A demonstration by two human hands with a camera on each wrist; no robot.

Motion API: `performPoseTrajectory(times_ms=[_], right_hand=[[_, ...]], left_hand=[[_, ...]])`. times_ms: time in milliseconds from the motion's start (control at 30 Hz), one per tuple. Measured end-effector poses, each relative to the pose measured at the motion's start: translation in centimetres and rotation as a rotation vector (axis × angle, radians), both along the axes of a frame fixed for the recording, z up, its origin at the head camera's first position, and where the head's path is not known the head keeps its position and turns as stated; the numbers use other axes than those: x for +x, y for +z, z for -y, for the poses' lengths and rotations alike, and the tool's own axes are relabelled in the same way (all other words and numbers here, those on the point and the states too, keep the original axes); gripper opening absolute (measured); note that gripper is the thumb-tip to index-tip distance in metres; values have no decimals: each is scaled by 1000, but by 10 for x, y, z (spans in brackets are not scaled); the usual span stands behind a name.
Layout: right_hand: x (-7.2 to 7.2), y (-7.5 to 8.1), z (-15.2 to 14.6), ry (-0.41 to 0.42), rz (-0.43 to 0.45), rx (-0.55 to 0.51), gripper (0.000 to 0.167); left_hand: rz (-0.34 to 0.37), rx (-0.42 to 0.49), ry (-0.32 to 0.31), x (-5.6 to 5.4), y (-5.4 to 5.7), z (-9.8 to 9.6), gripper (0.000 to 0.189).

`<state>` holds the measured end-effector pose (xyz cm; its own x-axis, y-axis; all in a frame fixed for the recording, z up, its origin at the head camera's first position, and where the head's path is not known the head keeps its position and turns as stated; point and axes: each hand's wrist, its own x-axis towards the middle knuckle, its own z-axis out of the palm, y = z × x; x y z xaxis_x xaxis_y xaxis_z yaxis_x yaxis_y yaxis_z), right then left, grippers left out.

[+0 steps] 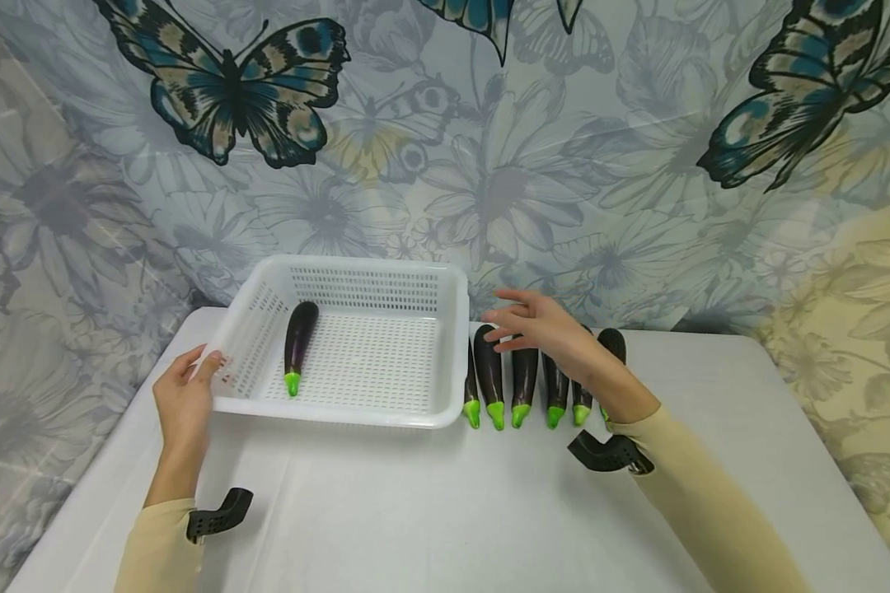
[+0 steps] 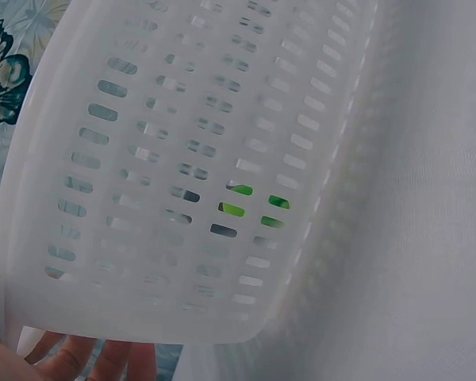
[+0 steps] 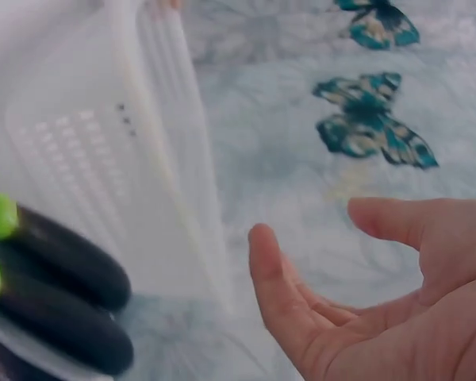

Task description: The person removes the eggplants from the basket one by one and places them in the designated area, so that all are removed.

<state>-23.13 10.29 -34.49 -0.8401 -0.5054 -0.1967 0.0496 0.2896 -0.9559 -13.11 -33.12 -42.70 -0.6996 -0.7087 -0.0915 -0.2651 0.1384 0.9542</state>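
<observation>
A white perforated plastic basket (image 1: 374,416) stands on the left half of the table, and one dark purple eggplant (image 1: 302,338) with a green stem end lies inside it. My left hand (image 1: 185,395) grips the basket's left rim, thumb on the inside; in the left wrist view its fingers (image 2: 75,357) show beyond the rim. To the basket's right, several eggplants (image 1: 523,375) lie in a row, green ends toward me. Over their far ends hovers my right hand (image 1: 545,333), fingers spread and holding nothing. In the right wrist view, thumb and fingers (image 3: 274,290) are apart, beside the eggplants (image 3: 63,317).
A white cloth covers the table (image 1: 415,511). Behind it hangs a flowered fabric backdrop (image 1: 512,181) with large butterflies. The basket's right wall overlaps the leftmost eggplant (image 1: 471,395) of the row in the head view. Each sleeve carries a black wrist mount (image 1: 604,453).
</observation>
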Motion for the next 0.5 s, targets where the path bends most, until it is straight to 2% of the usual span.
performPoseTrajectory(times_ms=[200,500], right_hand=[[0,-4,31,37,27,-6,70],[-9,-1,78,127,65,82,75]], left_hand=[[12,-21,-1,-1,-2,0,52],[18,-21,0,-2,-2,0,52]])
